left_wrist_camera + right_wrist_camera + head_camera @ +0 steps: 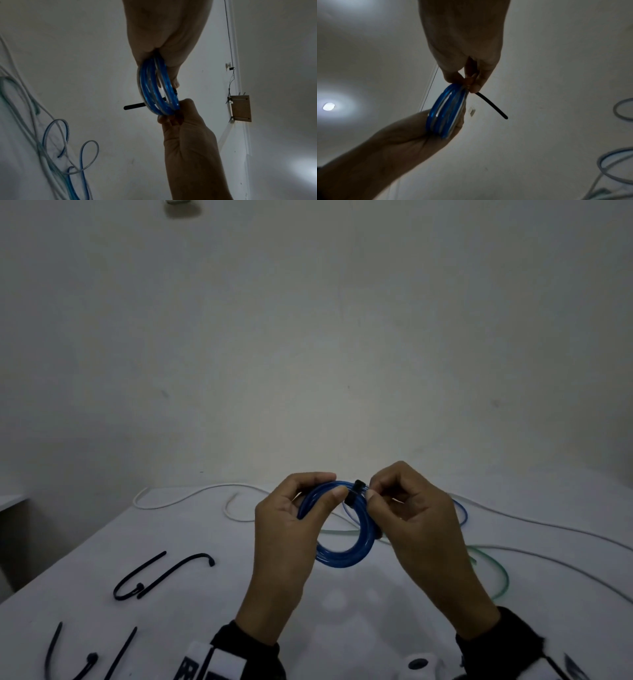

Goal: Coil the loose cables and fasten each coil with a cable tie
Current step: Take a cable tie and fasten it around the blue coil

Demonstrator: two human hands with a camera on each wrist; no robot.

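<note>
Coil (342, 529) of blue cable stands upright (black cable tie (354, 491) on top); left hand (291, 525) grips it, right hand (411, 508) pinches the tie.

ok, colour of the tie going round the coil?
Black. The cable tie shows best in the right wrist view, its tail sticking out beside the blue coil.

Both hands (284, 529) (414, 525) up above table (205, 594), bare patch of top under and just in front of them. Left side: spare ties (161, 575) (85, 655) scattered near the edge, gaps between them. Far and right side: white cable (191, 496), green cable (496, 570), loose blue loop (460, 510) tangled across the top. Wall (308, 337) close behind the table.
</note>
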